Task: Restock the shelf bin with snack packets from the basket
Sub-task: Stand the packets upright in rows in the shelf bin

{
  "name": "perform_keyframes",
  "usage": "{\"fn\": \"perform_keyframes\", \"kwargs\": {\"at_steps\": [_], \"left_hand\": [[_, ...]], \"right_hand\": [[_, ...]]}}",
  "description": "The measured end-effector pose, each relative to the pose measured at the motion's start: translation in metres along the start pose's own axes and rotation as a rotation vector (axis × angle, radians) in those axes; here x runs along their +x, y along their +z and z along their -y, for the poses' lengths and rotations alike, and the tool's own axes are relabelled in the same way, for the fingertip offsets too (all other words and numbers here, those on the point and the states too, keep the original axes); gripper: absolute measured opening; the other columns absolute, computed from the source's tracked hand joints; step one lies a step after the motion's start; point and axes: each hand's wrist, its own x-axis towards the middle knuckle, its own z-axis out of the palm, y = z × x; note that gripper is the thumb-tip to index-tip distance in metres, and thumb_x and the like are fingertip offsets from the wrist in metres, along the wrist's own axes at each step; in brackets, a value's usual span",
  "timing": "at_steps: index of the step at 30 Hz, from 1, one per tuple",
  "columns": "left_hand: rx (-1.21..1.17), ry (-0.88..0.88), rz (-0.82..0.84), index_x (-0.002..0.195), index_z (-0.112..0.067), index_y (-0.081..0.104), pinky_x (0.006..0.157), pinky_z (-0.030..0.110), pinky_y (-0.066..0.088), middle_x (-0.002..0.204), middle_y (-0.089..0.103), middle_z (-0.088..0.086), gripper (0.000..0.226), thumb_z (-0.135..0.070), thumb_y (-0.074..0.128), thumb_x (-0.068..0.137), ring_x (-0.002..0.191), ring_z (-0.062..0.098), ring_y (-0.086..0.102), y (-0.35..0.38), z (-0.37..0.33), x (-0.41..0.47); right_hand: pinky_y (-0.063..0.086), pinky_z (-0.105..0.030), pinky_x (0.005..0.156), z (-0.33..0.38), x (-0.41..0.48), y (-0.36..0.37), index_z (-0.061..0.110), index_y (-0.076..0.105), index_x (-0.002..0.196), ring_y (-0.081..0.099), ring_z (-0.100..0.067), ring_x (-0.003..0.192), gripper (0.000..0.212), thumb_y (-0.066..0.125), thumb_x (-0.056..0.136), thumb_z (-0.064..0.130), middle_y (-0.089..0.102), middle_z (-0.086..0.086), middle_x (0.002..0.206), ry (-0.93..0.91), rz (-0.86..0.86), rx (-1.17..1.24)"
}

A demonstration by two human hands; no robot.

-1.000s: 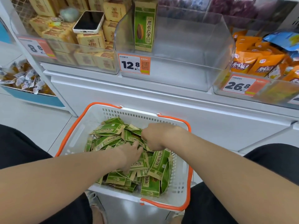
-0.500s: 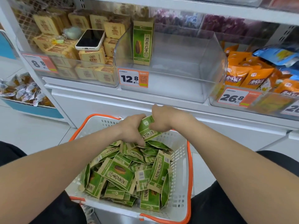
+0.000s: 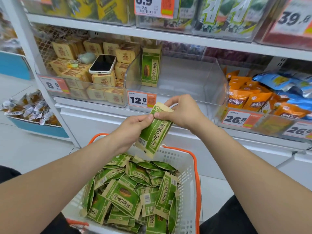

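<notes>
transfer step, judged early: one green packet [image 3: 154, 132] was held tilted just below front of clear shelf bin [image 3: 211, 81], beside bin's 12.8 price tag [image 3: 141, 100]. left hand [image 3: 133, 130] pinched packet's upper side edge; right hand [image 3: 184, 112] had fingers curled round its top end. lone packet [image 3: 150, 67] stood upright at bin's left wall. basket [image 3: 196, 166] sat below bin, heaped with packets [image 3: 128, 196]. next move likely called for lift over bin's front lip, then standing packet upright beside lone one

Green-and-tan snack packets [image 3: 133, 195] fill a white basket [image 3: 186, 168] with orange rim.
</notes>
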Motion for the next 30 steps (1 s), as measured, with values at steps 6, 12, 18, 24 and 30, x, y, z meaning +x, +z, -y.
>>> {"fn": "perform_keyframes", "kwargs": {"at_steps": [6,12,18,24,30], "left_hand": [[-0.131,0.043,-0.188,0.124,-0.013,0.075,0.097,0.045,0.059,0.114,0.079,0.012,0.030,-0.031,0.061,0.106,0.109,0.030,0.075,0.009,-0.024,0.003],[-0.013,0.048,-0.210,0.113,-0.015,0.076,0.094,0.042,0.057,0.104,0.081,0.006,0.036,-0.036,0.048,0.112,0.098,0.022,0.076,0.016,-0.051,0.006],[0.008,0.135,-0.304,0.109,-0.016,0.077,0.066,0.026,0.058,0.097,0.082,0.006,0.036,-0.037,0.048,0.112,0.079,0.014,0.076,0.015,-0.079,0.011],[-0.013,0.207,-0.428,0.096,-0.016,0.079,0.061,0.032,0.062,0.087,0.081,0.005,0.038,-0.036,0.051,0.111,0.077,0.020,0.079,0.017,-0.114,0.026],[0.539,0.305,-0.490,0.134,-0.025,0.057,0.094,0.039,0.058,0.120,0.065,0.000,0.031,-0.026,0.063,0.103,0.103,0.017,0.067,0.004,-0.141,0.054]], "right_hand": [[0.065,-0.037,0.082,0.005,-0.002,-0.007,0.006,0.077,0.100,0.079,-0.024,0.085,0.020,0.082,0.091,0.023,0.081,-0.009,0.089,0.135,0.148,0.342],[0.065,-0.042,0.085,0.009,0.004,-0.002,0.005,0.080,0.100,0.079,-0.030,0.091,0.011,0.076,0.095,0.014,0.081,-0.009,0.089,0.134,0.016,0.407],[0.065,-0.033,0.076,0.023,0.006,-0.005,0.001,0.077,0.105,0.079,-0.023,0.083,0.015,0.071,0.099,0.013,0.081,-0.010,0.088,0.030,-0.038,0.533],[0.066,-0.042,0.078,0.041,0.016,-0.006,0.006,0.076,0.108,0.079,-0.031,0.089,0.024,0.073,0.099,0.027,0.081,-0.012,0.095,0.034,0.033,0.595],[0.066,-0.047,0.066,0.048,0.050,-0.016,-0.002,0.077,0.087,0.079,-0.033,0.075,0.033,0.079,0.093,0.030,0.079,-0.016,0.080,0.079,-0.220,0.620]]}}
